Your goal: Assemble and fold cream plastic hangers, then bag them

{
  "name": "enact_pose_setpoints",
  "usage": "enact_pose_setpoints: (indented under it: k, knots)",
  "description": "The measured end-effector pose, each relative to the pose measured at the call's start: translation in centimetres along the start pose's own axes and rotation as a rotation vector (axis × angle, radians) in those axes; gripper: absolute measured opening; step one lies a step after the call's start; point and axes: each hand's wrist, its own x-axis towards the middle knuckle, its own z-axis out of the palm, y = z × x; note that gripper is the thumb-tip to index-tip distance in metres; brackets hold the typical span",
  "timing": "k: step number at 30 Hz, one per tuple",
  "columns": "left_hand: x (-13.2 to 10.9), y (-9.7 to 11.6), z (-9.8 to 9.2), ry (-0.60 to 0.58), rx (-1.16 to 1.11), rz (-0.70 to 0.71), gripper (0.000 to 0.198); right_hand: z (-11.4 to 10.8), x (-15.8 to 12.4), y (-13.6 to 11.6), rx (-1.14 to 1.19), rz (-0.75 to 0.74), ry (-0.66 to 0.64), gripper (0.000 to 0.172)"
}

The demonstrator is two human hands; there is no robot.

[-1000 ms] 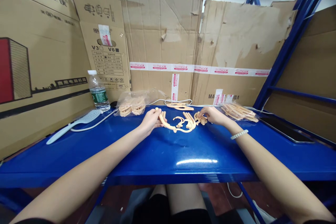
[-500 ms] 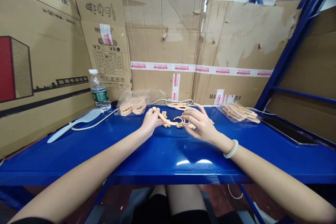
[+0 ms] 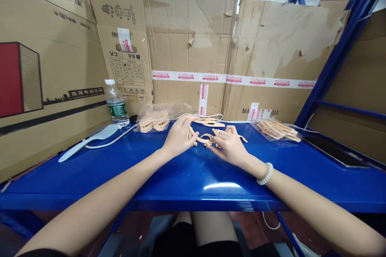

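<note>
Several pale wooden pieces lie between and behind my hands on the blue table (image 3: 193,176). My left hand (image 3: 180,135) curves over the left end of a curved wooden piece (image 3: 202,140), its thumb near the piece and its other fingers raised and apart. My right hand (image 3: 230,144) has its fingers bent together at the right end of the same piece, with more wooden parts partly hidden beneath it. Flat wooden pieces (image 3: 211,122) lie just behind the hands.
At the left are a water bottle (image 3: 117,106), a pale blue brush (image 3: 90,140) and a plastic bag of wooden pieces (image 3: 155,118). Another bag (image 3: 277,128) and a dark tablet (image 3: 334,151) are at the right. Cardboard (image 3: 187,36) stands behind, along with a white cable.
My left hand has loosened from its pinch on the curved piece, and its fingers now spread over it. The piece sits lower. My right hand's fingers have drawn in around its right end.
</note>
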Motion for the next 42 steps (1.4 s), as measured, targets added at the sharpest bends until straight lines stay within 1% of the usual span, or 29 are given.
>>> enact_pose_setpoints:
  k: [2,4,7,11,14,18,22,28,30,32,34,36,37,39,42]
  knots:
    - [-0.2,0.5,0.0,-0.154,0.085,0.132,0.032,0.1,0.0,0.0,-0.010,-0.023,0.018,0.025]
    - [-0.4,0.6,0.3,-0.260,0.159,0.210,0.020,0.1,0.0,0.0,-0.021,-0.042,0.034,0.025]
    - [-0.6,0.5,0.8,-0.344,0.251,0.259,0.008,0.1,0.0,-0.1,-0.025,-0.065,0.028,0.024]
    - [-0.7,0.3,0.7,-0.396,0.335,0.274,0.012,0.1,0.0,-0.3,-0.035,-0.112,-0.002,0.025]
    - [-0.7,0.2,0.6,-0.415,0.372,0.260,0.010,0.2,-0.1,-0.5,-0.020,-0.129,-0.021,0.026]
    - [-0.7,0.2,0.6,-0.404,0.405,0.213,0.011,0.4,-0.1,-0.6,0.043,-0.105,-0.021,0.025]
    - [-0.5,0.4,0.4,-0.378,0.419,0.184,0.009,0.5,-0.1,-0.5,0.133,-0.046,-0.022,0.025]
    - [-0.2,0.8,0.1,-0.350,0.406,0.186,0.013,0.3,0.1,-1.0,0.221,0.048,-0.039,0.030]
    - [-0.1,0.7,0.0,-0.334,0.401,0.186,0.012,0.2,0.2,-1.0,0.275,0.108,-0.022,0.033]
    - [0.1,0.3,-0.4,-0.303,0.400,0.179,0.012,0.1,0.3,-0.7,0.345,0.220,-0.019,0.037]
    - [0.5,-0.3,-1.1,-0.260,0.404,0.163,0.011,0.0,0.3,0.1,0.392,0.349,-0.003,0.039]
    - [1.0,-1.0,-2.0,-0.240,0.411,0.152,0.008,-0.1,0.4,1.1,0.413,0.425,0.018,0.038]
    - [1.3,-1.4,-2.5,-0.253,0.416,0.155,0.008,-0.1,0.4,1.6,0.420,0.440,0.028,0.038]
    - [1.6,-2.1,-3.2,-0.320,0.433,0.180,0.008,-0.1,0.4,2.4,0.434,0.446,0.028,0.035]
    - [1.7,-3.0,-3.6,-0.430,0.462,0.230,0.007,0.3,0.3,3.0,0.439,0.411,0.013,0.027]
